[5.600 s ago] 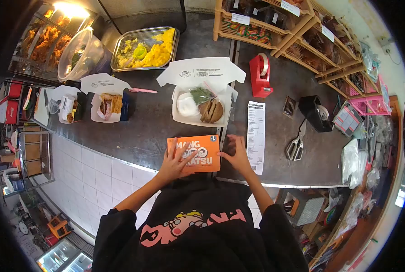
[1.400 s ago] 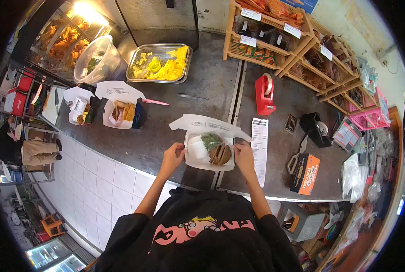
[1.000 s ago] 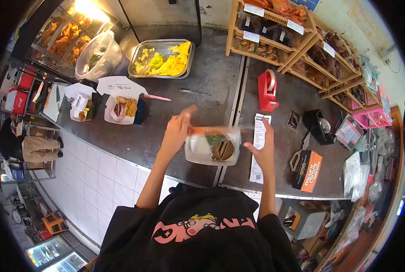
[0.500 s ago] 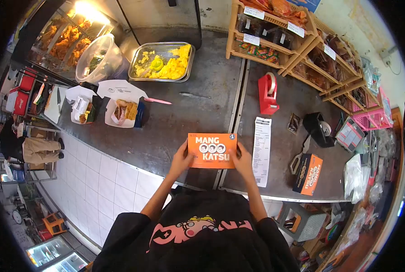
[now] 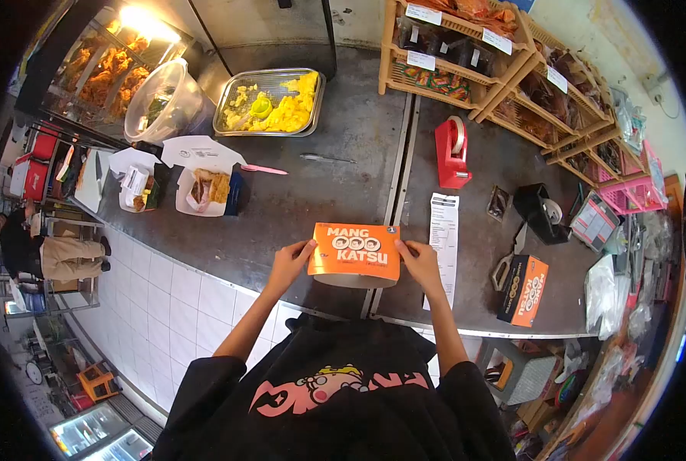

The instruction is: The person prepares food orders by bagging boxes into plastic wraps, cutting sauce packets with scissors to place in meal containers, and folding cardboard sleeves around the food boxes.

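One orange carton held by two hands

At the near edge of the dark counter [image 5: 281, 203], one orange carton [image 5: 354, 250], printed MANG KATSU, is held between two hands. Its left edge is pinched by the left hand [image 5: 289, 265] and its right edge by the right hand [image 5: 422, 267], with fingers and thumb close together. Below its orange top a pale curved strip is seen; whether the lid is fully closed cannot be told. To the right, one orange-and-black carton [image 5: 523, 292] is placed beside one pair of scissors [image 5: 519, 240]. One receipt [image 5: 444, 230] is laid by the right hand. Two tape dispensers are counted, one red [image 5: 450, 167] and one black [image 5: 537, 225]. To the left, food is contained in two open boxes [image 5: 204, 151]. Farther back, two pens [image 5: 266, 169] are laid, and one metal tray [image 5: 258, 134] is partly filled with yellow food.
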The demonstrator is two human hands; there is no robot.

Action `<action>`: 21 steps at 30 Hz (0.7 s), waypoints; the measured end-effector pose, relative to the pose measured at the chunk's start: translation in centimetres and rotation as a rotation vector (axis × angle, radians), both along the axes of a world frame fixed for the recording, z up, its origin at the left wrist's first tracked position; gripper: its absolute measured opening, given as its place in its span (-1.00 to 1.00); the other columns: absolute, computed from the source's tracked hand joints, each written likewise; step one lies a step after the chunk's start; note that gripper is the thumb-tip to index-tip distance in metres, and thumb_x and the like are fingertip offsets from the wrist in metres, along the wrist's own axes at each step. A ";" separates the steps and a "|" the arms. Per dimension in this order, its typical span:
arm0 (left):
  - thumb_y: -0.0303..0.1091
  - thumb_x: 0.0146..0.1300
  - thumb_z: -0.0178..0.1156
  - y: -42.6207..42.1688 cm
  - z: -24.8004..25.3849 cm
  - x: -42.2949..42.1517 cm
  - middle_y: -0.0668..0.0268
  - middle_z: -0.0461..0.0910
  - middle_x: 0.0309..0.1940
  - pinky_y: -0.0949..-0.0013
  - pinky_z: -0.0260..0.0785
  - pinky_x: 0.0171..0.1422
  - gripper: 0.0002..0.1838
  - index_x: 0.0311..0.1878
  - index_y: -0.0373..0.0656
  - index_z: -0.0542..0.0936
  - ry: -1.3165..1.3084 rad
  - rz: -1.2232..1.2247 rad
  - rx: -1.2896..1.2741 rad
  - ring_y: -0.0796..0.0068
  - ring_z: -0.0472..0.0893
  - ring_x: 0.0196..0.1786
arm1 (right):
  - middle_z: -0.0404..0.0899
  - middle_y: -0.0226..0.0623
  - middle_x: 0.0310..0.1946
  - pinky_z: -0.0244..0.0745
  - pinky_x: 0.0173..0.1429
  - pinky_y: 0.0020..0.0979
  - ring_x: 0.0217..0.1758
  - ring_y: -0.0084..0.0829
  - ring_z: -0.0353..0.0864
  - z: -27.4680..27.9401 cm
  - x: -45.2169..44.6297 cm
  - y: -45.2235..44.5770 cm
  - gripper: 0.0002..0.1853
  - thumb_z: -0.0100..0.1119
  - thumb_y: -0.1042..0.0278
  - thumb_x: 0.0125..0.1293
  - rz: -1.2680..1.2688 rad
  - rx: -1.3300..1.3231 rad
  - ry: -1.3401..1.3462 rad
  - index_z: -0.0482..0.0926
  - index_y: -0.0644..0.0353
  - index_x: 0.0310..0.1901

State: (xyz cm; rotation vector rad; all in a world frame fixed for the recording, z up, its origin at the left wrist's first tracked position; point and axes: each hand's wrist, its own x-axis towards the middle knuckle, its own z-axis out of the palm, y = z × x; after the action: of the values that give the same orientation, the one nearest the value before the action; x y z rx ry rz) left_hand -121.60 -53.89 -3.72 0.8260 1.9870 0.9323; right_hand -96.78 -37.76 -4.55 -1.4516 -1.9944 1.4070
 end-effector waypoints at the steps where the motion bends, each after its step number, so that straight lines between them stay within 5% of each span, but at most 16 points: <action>1: 0.06 0.25 0.05 -0.2 0.0 0.3 0.19 0.62 -0.35 0.49 0.38 -0.21 -0.45 -0.15 -0.37 0.59 -0.032 0.043 -0.016 0.56 0.55 -0.29 | 0.54 -0.14 -0.64 0.36 -0.41 -0.38 -0.50 -0.41 0.57 0.4 0.0 -0.4 -0.47 0.15 -0.08 0.16 -0.056 -0.008 0.026 0.60 0.40 -0.36; 8: -0.02 0.30 0.00 -0.6 -0.5 0.9 0.11 0.60 -0.28 0.39 0.40 -0.16 -0.49 -0.09 -0.38 0.56 -0.042 0.035 -0.043 0.36 0.58 -0.27 | 0.54 -0.10 -0.54 0.38 -0.38 -0.35 -0.53 -0.26 0.50 3.4 -0.4 -0.5 -0.51 0.15 -0.01 0.19 0.070 -0.030 -0.115 0.60 0.41 -0.31; 10: -0.15 0.35 -0.08 -1.2 -2.2 2.6 0.09 0.47 -0.21 0.34 0.35 -0.06 -0.56 0.04 -0.36 0.48 0.240 -0.045 0.107 0.26 0.50 -0.17 | 0.47 -0.02 -0.31 0.41 -0.27 -0.34 -0.37 -0.23 0.50 -0.2 0.4 -2.0 -0.52 0.15 0.02 0.21 0.022 0.225 -0.035 0.55 0.40 -0.14; 13: -0.22 0.37 -0.14 -1.4 -3.6 3.9 0.07 0.34 -0.15 0.28 0.26 0.08 -0.57 0.18 -0.31 0.36 0.372 -0.094 0.127 0.16 0.38 -0.03 | 0.34 0.02 -0.15 0.38 -0.10 -0.30 -0.13 -0.15 0.45 -0.6 0.8 -2.5 -0.48 0.15 0.06 0.21 -0.006 0.034 -0.187 0.45 0.35 0.04; 15: -0.26 0.35 -0.14 -1.1 -3.1 3.5 0.06 0.33 -0.05 0.23 0.19 0.15 -0.53 0.27 -0.26 0.25 0.370 -0.128 0.086 0.14 0.32 0.05 | 0.34 0.02 -0.09 0.33 0.02 -0.25 -0.01 -0.09 0.38 0.3 0.5 -2.2 -0.42 0.17 0.09 0.19 0.022 0.194 -0.189 0.34 0.28 0.16; 17: -0.13 0.31 -0.07 -0.4 -2.1 3.0 0.08 0.27 0.14 0.04 0.10 0.27 -0.45 0.33 -0.10 0.19 0.584 -0.157 0.232 0.06 0.25 0.21 | 0.31 -0.01 -0.05 0.22 0.17 -0.19 0.06 -0.05 0.30 2.1 -0.1 -1.9 -0.40 0.11 0.08 0.21 0.124 0.485 -0.077 0.27 0.22 0.21; 18: -0.13 0.31 -0.07 0.1 -1.0 2.8 0.08 0.27 0.14 0.04 0.10 0.27 -0.45 0.33 -0.10 0.19 0.590 -0.157 0.237 0.06 0.25 0.21 | 0.16 0.05 0.18 0.06 0.31 -0.06 0.26 0.01 0.14 2.6 -0.4 -1.8 -0.25 0.15 -0.05 0.14 0.300 0.408 -0.081 0.18 0.20 0.26; 20: 0.07 0.18 0.04 0.8 0.9 2.8 0.16 0.14 0.31 -0.25 -0.10 0.32 -0.32 0.36 0.12 0.16 0.878 -0.818 0.279 0.00 0.05 0.38 | 0.10 0.05 0.23 -0.03 0.32 0.05 0.33 0.01 0.04 3.7 -1.5 -2.9 -0.15 0.19 -0.11 0.06 0.515 0.541 -0.168 0.12 0.17 0.30; 21: 0.07 0.18 0.04 0.9 0.7 3.0 0.16 0.14 0.31 -0.25 -0.10 0.32 -0.32 0.36 0.12 0.16 0.875 -0.816 0.274 0.00 0.05 0.38 | 0.04 0.06 0.29 -0.11 0.34 0.16 0.40 0.02 -0.07 3.8 -1.7 -3.6 -0.05 0.23 -0.17 -0.02 0.732 0.668 -0.256 0.07 0.14 0.34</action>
State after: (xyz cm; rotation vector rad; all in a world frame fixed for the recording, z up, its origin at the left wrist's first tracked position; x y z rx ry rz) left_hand -118.59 -52.96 -3.00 2.2666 1.8572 0.3503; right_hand -98.51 -41.31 -0.70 -0.6437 -2.9405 0.6012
